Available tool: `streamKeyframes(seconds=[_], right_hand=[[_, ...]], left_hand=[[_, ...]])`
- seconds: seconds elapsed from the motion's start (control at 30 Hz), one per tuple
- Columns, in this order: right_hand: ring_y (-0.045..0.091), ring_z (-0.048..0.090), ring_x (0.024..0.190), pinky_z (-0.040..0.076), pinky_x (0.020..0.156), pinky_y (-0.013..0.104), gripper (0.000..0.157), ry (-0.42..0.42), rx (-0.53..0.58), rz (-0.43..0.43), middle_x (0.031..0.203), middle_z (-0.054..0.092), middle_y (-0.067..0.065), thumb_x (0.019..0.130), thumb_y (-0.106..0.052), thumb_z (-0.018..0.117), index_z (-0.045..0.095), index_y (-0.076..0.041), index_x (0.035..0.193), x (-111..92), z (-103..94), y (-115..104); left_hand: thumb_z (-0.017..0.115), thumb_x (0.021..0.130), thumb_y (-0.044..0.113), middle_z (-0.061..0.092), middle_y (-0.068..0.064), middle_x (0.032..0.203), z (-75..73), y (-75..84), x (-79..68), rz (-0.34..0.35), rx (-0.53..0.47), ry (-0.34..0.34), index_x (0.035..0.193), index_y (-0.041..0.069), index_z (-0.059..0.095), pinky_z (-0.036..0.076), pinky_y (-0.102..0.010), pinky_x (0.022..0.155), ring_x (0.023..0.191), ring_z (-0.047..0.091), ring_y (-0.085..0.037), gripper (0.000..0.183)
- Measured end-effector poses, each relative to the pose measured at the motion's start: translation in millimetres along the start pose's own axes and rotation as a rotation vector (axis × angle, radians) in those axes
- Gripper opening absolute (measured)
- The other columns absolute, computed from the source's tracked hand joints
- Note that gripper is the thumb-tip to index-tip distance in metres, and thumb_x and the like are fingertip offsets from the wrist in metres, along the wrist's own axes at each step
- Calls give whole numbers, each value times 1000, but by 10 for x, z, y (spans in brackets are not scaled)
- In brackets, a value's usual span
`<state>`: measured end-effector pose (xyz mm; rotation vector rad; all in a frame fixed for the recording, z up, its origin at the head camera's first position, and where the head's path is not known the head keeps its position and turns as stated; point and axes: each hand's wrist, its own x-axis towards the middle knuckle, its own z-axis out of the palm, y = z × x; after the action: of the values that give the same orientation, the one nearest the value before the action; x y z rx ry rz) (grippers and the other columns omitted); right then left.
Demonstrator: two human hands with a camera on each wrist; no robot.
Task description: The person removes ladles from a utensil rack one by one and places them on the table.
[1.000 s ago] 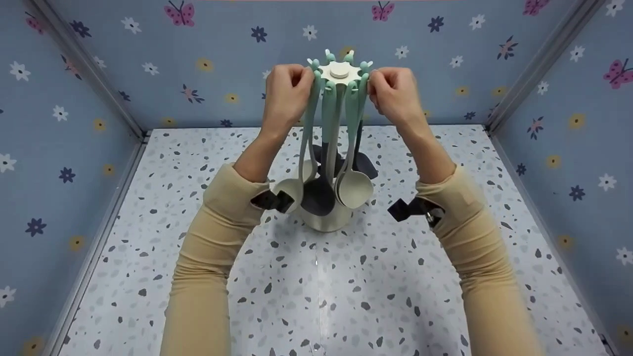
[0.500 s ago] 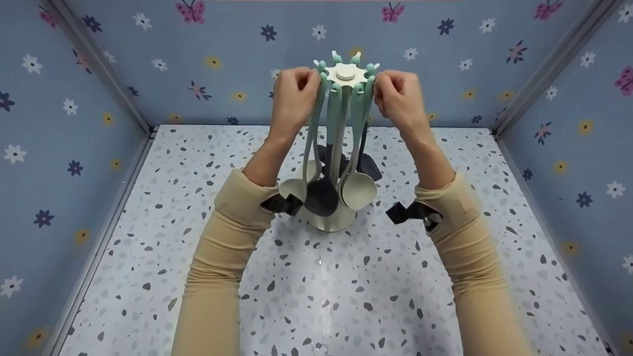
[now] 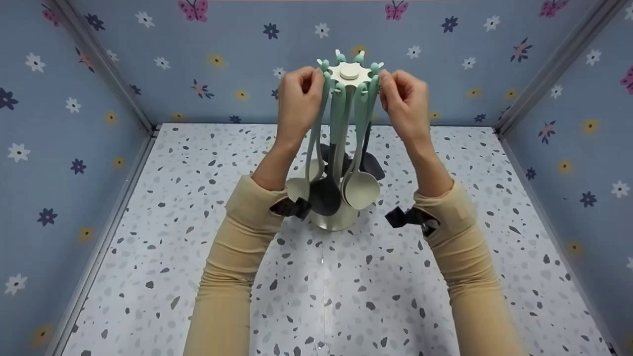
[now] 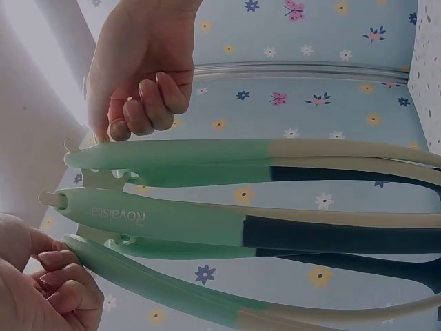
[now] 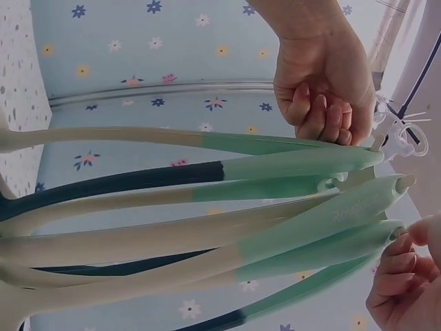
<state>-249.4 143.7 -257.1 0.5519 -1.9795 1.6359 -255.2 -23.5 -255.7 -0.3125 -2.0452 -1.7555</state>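
Observation:
A cream rotary utensil stand (image 3: 349, 74) stands upright, several green-handled utensils hanging around its notched top. My left hand (image 3: 299, 99) is at the left of this top in the head view. Its thumb and finger pinch the upper end of a green handle (image 4: 158, 286) with a beige lower part. On the opposite side, my right hand (image 3: 408, 101) pinches the end of another green handle (image 5: 331, 245), its other fingers curled. A dark ladle-like utensil (image 3: 325, 195) and a beige spoon (image 3: 363, 190) hang in front. The left wrist mount partly covers a beige bowl (image 3: 296, 187).
The stand's round base (image 3: 334, 222) rests on a white speckled tabletop (image 3: 321, 287). Blue floral panels (image 3: 222, 59) rise at the back and both sides. A dark turner (image 3: 373, 167) hangs at the right rear. Black camera mounts (image 3: 405, 217) sit on both sleeves.
Stand, hands and background have all drifted slightly right in the head view. The right hand's fingers look a little less tightly curled. Both hands stay beside the stand's top.

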Motion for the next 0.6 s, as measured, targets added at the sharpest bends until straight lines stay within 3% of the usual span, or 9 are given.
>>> streamKeyframes(seconds=[0.23,0.43,0.6], right_hand=[[11,44,59,36,53,20,6,79,-46,-10,69,50,2,85,-4,55,53,-1,79,-55,21,-189],[16,50,67,39,54,20,17,71,-121,-75,81,57,6,82,-4,59,55,10,93,-66,31,-174],[16,52,71,40,54,19,16,45,-126,-97,82,59,5,83,-4,58,58,8,93,-60,38,-141]], left_hand=[[46,92,12,33,-1,53,9,-55,-35,14,11,7,57,11,39,26,-21,49,50,31,-11,36],[48,92,19,36,-1,55,-20,-84,-118,48,33,15,62,10,45,26,-21,49,52,33,-11,32],[49,92,20,41,-1,58,-61,-133,-255,127,93,34,69,7,51,29,-21,49,53,37,-12,27]])
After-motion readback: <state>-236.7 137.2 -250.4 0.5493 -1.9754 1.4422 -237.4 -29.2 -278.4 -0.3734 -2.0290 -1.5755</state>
